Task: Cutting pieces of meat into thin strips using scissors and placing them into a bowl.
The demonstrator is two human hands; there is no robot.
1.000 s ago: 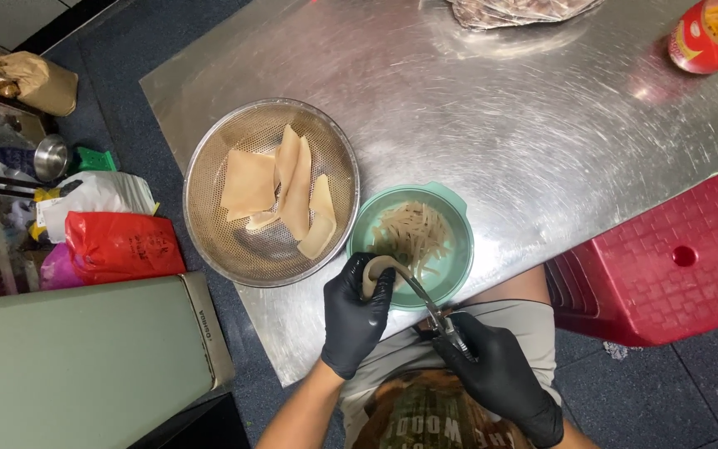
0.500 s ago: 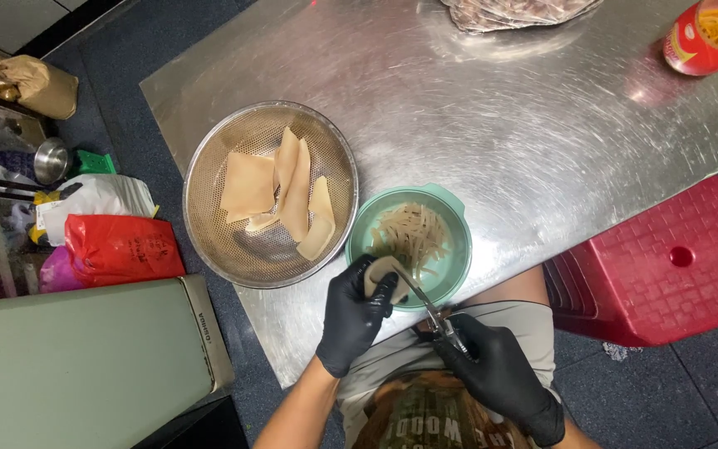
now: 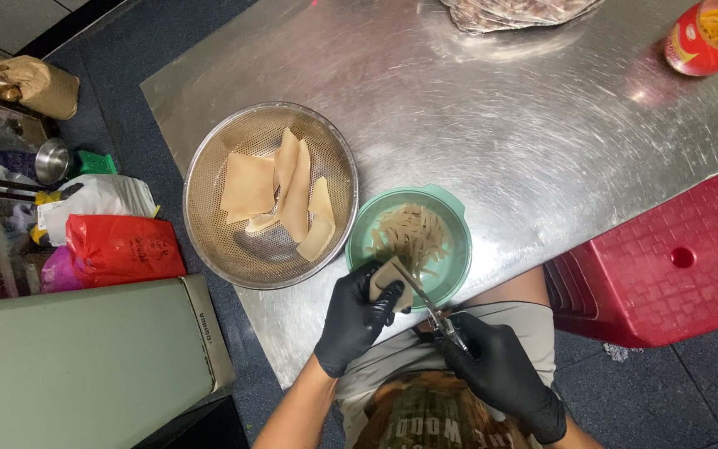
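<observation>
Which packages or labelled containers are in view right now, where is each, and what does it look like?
Red plastic bag: floor at left, crumpled.
White plastic bag: just above the red one.
Brown paper bag: upper left, rumpled.
Red container: table's top right corner, yellow contents.
Clear bag: table's top edge.

scissors [image 3: 425, 303] slightly shifted, cutting beige sheet [image 3: 392, 283]

A scratched steel table [image 3: 542, 150] carries a green bowl [image 3: 450, 266] right under the gripped piece, a metal colander [image 3: 209, 249] just beside it, and, well apart from the grip, a red jar [image 3: 708, 37] and a plastic bag [image 3: 517, 10].
</observation>
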